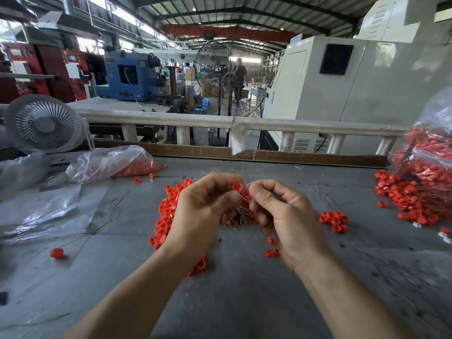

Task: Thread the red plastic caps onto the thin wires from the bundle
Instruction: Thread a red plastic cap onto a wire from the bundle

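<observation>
the left hand (203, 211) pinches a red cap (237, 186) at its curled fingertips and clutches the copper wire bundle (236, 214) in its palm. the right hand (285, 216) pinches a thin wire just beside the cap. loose red caps (166, 214) lie heaped on the grey table (244, 289) beneath.

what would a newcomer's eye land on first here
First the two hands mid-table: the left hand pinches a red cap and holds the wire bundle, while the right hand pinches a thin wire at the cap. Next, the cap pile under the left hand, and the heap spilling from a bag at the table's right edge.
</observation>
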`<state>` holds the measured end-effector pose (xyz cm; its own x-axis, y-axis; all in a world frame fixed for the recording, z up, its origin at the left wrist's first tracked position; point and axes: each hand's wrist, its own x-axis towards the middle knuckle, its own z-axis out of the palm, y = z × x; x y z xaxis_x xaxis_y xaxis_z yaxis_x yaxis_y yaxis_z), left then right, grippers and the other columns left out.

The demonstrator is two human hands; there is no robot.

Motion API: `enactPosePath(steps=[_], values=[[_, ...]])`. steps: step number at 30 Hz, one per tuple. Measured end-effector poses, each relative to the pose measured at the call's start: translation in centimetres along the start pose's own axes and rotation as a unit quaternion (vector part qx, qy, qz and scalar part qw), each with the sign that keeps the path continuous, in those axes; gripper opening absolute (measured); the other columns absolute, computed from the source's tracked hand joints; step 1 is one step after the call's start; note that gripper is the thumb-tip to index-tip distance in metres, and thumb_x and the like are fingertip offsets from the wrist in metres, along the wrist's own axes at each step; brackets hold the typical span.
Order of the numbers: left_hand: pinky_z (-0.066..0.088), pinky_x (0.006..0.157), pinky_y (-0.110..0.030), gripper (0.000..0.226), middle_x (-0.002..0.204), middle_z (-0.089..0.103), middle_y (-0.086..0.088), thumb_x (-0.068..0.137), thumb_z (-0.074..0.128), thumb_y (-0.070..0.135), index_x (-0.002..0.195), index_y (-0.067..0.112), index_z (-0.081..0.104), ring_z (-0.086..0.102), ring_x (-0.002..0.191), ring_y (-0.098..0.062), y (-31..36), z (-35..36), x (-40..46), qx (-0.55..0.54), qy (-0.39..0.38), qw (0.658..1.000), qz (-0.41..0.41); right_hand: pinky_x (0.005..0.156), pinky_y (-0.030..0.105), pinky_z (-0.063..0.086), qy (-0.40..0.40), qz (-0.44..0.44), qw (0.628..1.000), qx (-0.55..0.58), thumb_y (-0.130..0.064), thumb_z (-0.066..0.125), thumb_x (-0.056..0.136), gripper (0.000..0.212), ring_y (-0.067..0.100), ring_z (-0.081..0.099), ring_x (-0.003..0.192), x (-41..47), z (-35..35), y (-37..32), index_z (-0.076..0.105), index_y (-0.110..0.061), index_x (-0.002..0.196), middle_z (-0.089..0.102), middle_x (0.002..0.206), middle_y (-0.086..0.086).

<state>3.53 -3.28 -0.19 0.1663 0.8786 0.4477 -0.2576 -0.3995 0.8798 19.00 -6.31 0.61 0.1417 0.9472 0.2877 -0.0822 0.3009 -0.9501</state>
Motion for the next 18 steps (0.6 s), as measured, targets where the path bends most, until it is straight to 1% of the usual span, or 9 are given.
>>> enactPosePath(steps=[4, 9, 13, 15, 18], values=[[0.054, 0.069, -0.019, 0.026, 0.086, 0.073, 0.000, 0.091, 0.065, -0.007, 0.113, 0.005, 0.072, 0.065, 0.075, -0.007, -0.01, 0.11, 0.03, -0.024, -0.007, 1.000, -0.015, 0.039, 0.021, 0.031, 0.007, -0.004, 1.000, 0.003, -0.018, 0.071, 0.092, 0.013, 0.008, 0.041, 0.047, 0.00, 0.17, -0.20, 0.077, -0.020, 0.081, 0.056, 0.062, 0.001], [0.054, 0.069, -0.020, 0.027, 0.083, 0.070, -0.004, 0.092, 0.064, -0.003, 0.112, 0.012, 0.075, 0.062, 0.074, -0.010, -0.12, -0.11, -0.07, -0.029, -0.012, 0.999, -0.024, 0.041, 0.020, 0.028, 0.018, -0.002, 1.000, -0.005, -0.016, 0.071, 0.092, 0.015, 0.008, 0.037, 0.048, -0.20, 0.33, -0.43, 0.077, -0.020, 0.079, 0.049, 0.056, -0.002], [0.052, 0.068, -0.019, 0.027, 0.081, 0.068, -0.002, 0.092, 0.065, 0.000, 0.110, 0.016, 0.077, 0.060, 0.072, -0.009, -0.21, -0.14, -0.08, -0.027, -0.018, 0.999, -0.026, 0.042, 0.012, 0.031, 0.023, -0.011, 1.000, -0.006, -0.010, 0.070, 0.092, 0.014, 0.002, 0.038, 0.045, -0.30, 0.44, -0.60, 0.073, -0.014, 0.079, 0.048, 0.050, -0.010], [0.052, 0.067, -0.019, 0.027, 0.082, 0.068, -0.002, 0.093, 0.065, 0.001, 0.110, 0.017, 0.078, 0.060, 0.072, -0.007, -0.24, -0.15, -0.08, -0.022, -0.022, 0.999, -0.027, 0.043, 0.012, 0.032, 0.023, -0.017, 0.999, -0.017, -0.010, 0.070, 0.093, 0.012, 0.002, 0.038, 0.044, -0.37, 0.44, -0.66, 0.072, -0.010, 0.081, 0.047, 0.048, -0.011], [0.052, 0.067, -0.019, 0.027, 0.084, 0.068, -0.003, 0.094, 0.064, 0.001, 0.112, 0.017, 0.078, 0.060, 0.073, -0.007, -0.24, -0.23, -0.13, -0.016, -0.027, 0.999, -0.026, 0.044, 0.012, 0.033, 0.023, -0.020, 0.999, -0.030, -0.012, 0.070, 0.093, 0.011, 0.001, 0.038, 0.044, -0.52, 0.45, -0.75, 0.072, -0.009, 0.082, 0.047, 0.048, -0.012]])
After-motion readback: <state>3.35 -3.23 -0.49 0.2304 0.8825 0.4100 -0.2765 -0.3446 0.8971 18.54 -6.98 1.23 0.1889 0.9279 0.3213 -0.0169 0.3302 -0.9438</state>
